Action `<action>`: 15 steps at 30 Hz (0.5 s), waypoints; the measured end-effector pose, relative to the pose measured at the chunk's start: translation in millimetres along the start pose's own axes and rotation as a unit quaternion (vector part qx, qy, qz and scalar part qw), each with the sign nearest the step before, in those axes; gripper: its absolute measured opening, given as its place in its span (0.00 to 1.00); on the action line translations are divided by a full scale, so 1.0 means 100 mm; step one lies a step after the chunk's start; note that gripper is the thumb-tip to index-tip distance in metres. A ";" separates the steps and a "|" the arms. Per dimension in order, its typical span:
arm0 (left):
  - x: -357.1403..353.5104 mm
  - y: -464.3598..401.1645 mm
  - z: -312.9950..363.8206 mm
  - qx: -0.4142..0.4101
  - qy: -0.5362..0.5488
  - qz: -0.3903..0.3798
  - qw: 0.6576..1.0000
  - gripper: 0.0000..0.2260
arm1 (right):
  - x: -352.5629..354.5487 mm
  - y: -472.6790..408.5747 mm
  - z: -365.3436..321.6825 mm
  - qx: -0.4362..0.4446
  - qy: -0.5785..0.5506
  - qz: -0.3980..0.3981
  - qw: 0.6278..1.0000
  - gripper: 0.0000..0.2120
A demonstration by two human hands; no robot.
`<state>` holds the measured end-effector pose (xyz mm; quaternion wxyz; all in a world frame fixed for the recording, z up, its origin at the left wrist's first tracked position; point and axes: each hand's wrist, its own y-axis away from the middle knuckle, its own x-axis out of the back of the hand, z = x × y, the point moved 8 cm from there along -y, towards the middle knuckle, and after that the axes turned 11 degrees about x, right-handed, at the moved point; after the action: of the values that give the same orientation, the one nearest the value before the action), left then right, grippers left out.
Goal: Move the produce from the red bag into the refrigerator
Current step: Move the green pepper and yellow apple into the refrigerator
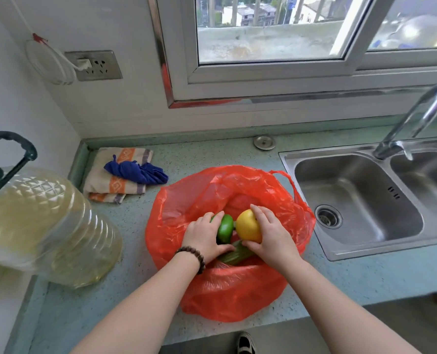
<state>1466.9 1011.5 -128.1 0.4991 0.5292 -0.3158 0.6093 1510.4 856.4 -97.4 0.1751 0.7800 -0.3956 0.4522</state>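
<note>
An open red plastic bag (212, 290) lies on the green speckled counter (125, 226) in front of me. Both hands are inside its mouth. My left hand (203, 235), with a bead bracelet on the wrist, grips a green pepper (225, 228). My right hand (272, 232) grips a yellow fruit (248, 226) beside it. A pale green cucumber (234, 255) lies in the bag under both hands, partly hidden. The refrigerator is not in view.
A big oil jug (43, 226) stands on the counter at the left. Folded cloths (120, 175) lie behind the bag. A steel double sink (365, 200) with a tap (414, 118) is on the right. The window and wall close off the back.
</note>
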 end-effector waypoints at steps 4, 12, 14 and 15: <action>0.03 0.06 0.00 -0.014 -0.003 0.025 1.000 0.36 | 0.09 0.18 0.03 -0.023 0.005 0.018 1.000 0.43; 0.05 0.29 -0.03 -0.036 -0.007 0.067 0.997 0.30 | 0.18 0.56 -0.03 -0.062 0.014 0.057 0.996 0.43; 0.09 0.37 -0.01 -0.055 -0.036 0.112 0.991 0.29 | 0.17 0.64 -0.04 -0.073 0.014 0.062 0.995 0.43; 0.09 0.41 0.00 -0.069 -0.043 0.128 0.988 0.29 | 0.16 0.68 -0.04 -0.078 0.017 0.065 0.995 0.43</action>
<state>1428.7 1001.5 -113.9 0.4383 0.4744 -0.4439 0.6211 1460.1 809.0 -87.7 0.2126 0.7286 -0.4765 0.4438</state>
